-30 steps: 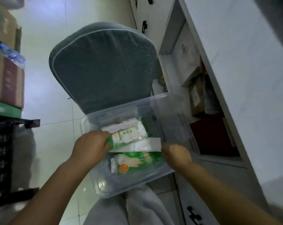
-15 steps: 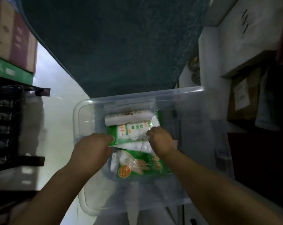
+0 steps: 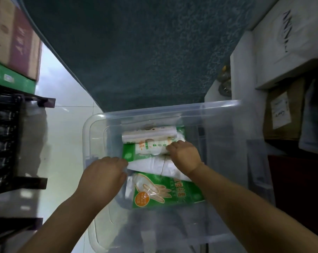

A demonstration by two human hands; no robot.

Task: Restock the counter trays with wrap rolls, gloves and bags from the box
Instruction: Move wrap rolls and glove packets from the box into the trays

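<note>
- The clear box (image 3: 162, 109) sits right below you, and the stock lies packed along its left half. There is a roll (image 3: 149, 134) at the far end, then a green-and-white pack (image 3: 145, 148), a white packet (image 3: 151, 166) and a glove pack (image 3: 165, 193) nearest you.
- Your right hand (image 3: 184, 157) has its fingers curled over the right end of the green-and-white pack.
- Your left hand (image 3: 103, 176) is knuckles-up at the left edge of the white packet, with the fingers bent under. Whether it has a pinch on anything is hidden.
- Expect everything here to be light and soft. The film wrappers look glossy, so they are likely slippery and will sag if lifted by a corner.
- Take the packs across their short width with both ends supported. The roll should be stiffer, so grip it round the middle.
- The packs overlap — lifting one may drag its neighbour along.
- The box walls are smooth and see-through, so watch the rim as you lift out.
- It's a tight spot, with a blue chair cushion (image 3: 136, 52) just beyond the box and pale tiled floor (image 3: 63, 128) to the left. Cartons (image 3: 14, 42) are stacked far left and there is a cluttered shelf (image 3: 282, 115) on the right.
- No trays or tabletop are in view.
</note>
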